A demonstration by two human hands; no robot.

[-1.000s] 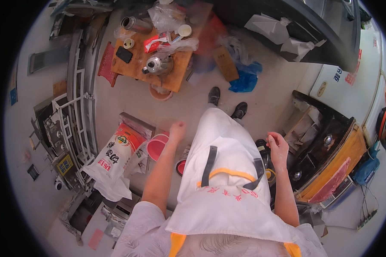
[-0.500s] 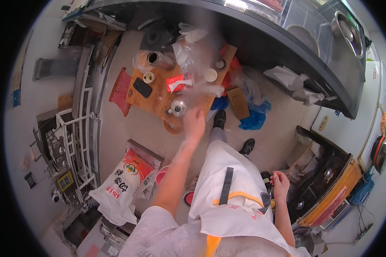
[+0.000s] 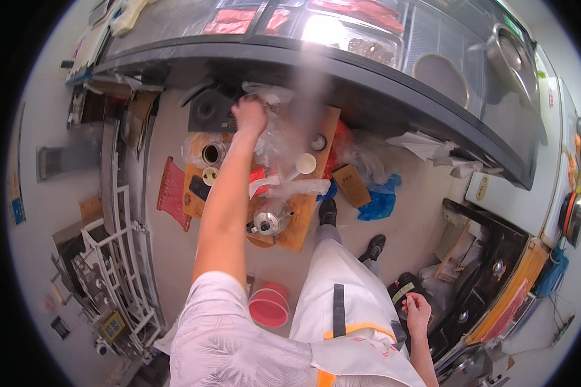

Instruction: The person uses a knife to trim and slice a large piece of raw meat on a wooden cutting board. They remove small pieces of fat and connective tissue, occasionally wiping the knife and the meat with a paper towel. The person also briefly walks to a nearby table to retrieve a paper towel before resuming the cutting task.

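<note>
My left arm stretches over a low wooden table (image 3: 302,222). At its far side my left hand (image 3: 250,116) is closed, its fingers curled down by the right edge of a black square appliance (image 3: 203,111) and beside crumpled clear plastic bags (image 3: 271,93). Whatever those fingers hold, if anything, is hidden. Nearer on the table stands a glass teapot (image 3: 270,221) with a metal lid. An open steel flask (image 3: 214,153), a small cup (image 3: 210,175) and a dark phone (image 3: 199,188) lie left of my forearm. My right hand (image 3: 417,314) hangs by my apron, fingers loosely curled, nothing visible in it.
A dark-edged display counter (image 3: 252,50) with trays of meat spans the far side. A red tissue pack (image 3: 259,182) and a white cup (image 3: 306,163) are on the table. A pink stool (image 3: 173,193), red bucket (image 3: 268,305), cardboard box (image 3: 351,186) and blue bag (image 3: 381,198) surround it.
My left hand has moved from beside the teapot to the table's far side, near the black appliance. The view has shifted, showing more of the counter. My right hand still hangs at my side.
</note>
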